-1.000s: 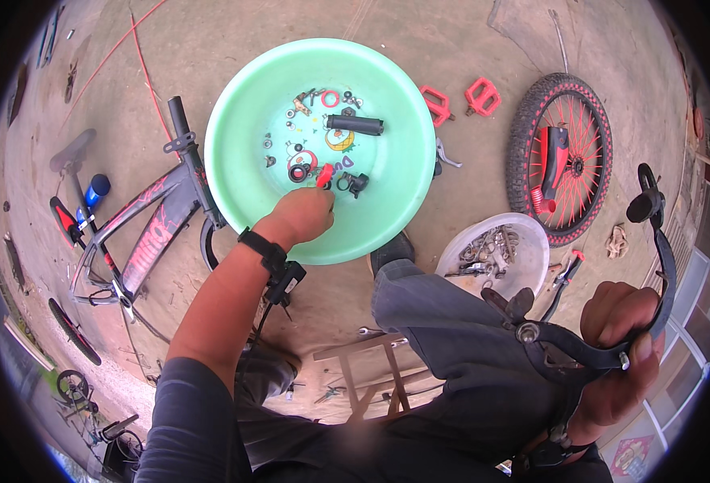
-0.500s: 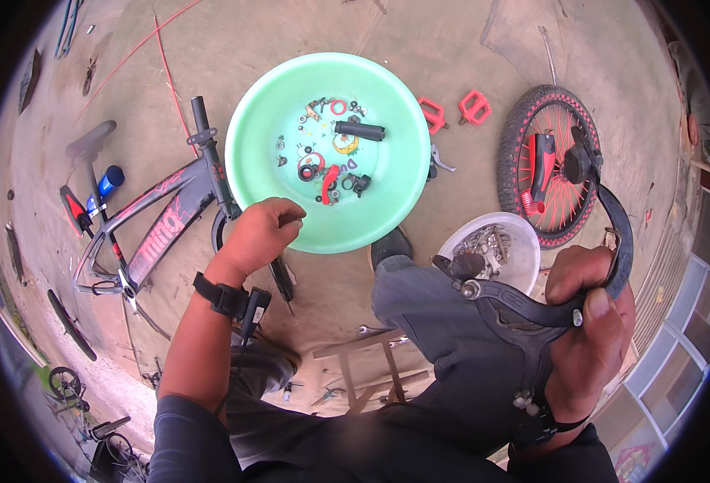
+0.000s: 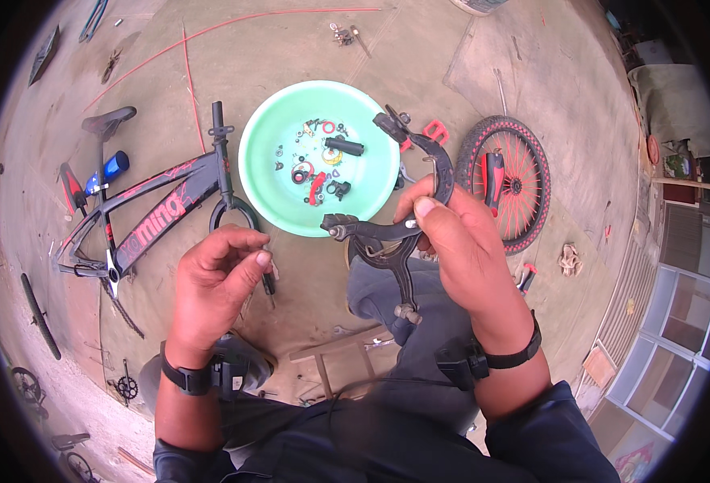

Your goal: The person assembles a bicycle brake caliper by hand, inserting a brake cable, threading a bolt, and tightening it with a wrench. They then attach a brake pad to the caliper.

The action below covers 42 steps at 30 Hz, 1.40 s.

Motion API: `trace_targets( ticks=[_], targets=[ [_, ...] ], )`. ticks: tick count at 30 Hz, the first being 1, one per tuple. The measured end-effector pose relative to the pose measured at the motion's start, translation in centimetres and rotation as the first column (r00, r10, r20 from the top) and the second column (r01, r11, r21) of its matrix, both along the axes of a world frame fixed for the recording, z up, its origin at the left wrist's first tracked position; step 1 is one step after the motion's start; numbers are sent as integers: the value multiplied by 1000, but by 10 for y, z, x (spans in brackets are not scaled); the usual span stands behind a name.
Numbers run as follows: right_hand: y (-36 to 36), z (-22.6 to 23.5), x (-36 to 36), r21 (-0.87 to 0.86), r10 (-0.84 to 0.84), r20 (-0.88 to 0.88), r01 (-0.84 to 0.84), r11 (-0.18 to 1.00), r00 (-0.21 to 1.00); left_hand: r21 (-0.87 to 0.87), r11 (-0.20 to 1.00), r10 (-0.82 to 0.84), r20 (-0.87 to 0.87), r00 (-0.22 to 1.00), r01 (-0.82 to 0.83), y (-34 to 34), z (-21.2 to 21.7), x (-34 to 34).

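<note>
While the right hand (image 3: pixel 459 241) grips a black bicycle brake caliper (image 3: pixel 407 217) over the lap, its fingers are wrapped round the caliper's arms and the thumb is pressed flat on top near the pivot. One curved arm of the caliper rises toward the green plastic basin (image 3: pixel 266 177), the other arm points left, and a third part hangs down toward the knee. Left hand (image 3: pixel 218 278) hovers just left of the caliper, not touching it, fingers curled with thumb and forefinger tips drawn close together; whether they pinch some small part cannot be told. Basin sits on the dirt floor ahead, holding small black and red parts (image 3: pixel 322 165). Black and red bike frame (image 3: pixel 153 205) lies to the left of the basin. Red-spoked wheel (image 3: pixel 508 181) lies to the right, with a red pedal (image 3: pixel 434 131) between it and the basin. Both wrists wear black bands.
</note>
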State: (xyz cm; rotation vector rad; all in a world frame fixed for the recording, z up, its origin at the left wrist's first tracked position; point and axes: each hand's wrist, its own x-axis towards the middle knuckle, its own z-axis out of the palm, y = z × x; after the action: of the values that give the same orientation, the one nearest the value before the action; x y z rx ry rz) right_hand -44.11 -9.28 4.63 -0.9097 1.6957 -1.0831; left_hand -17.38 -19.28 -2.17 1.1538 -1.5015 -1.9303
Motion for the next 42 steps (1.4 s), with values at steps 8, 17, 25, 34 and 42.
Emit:
trace_targets(
  ticks=[8, 17, 25, 34, 42],
  targets=[
    [-5, -12, 42, -19, 161, 89, -160, 987, 983, -143, 989, 13, -135, 991, -32, 23, 18, 31],
    [10, 14, 18, 81, -97, -151, 111, 991, 984, 357, 910, 296, -202, 934, -211, -18, -54, 42],
    [29, 12, -25, 28, -248, -65, 251, 968, 966, -191, 947, -98, 596, 797, 259, -89, -173, -53],
    [35, -11, -75, 160, -355, -83, 364, 917, 931, -160, 779, -159, 885, 438, 606, -124, -281, -138],
    [41, -34, -98, 147, -472, -163, 495, 856, 866, -36, 773, -175, 947, 268, 633, -132, -317, -164]
  ],
)
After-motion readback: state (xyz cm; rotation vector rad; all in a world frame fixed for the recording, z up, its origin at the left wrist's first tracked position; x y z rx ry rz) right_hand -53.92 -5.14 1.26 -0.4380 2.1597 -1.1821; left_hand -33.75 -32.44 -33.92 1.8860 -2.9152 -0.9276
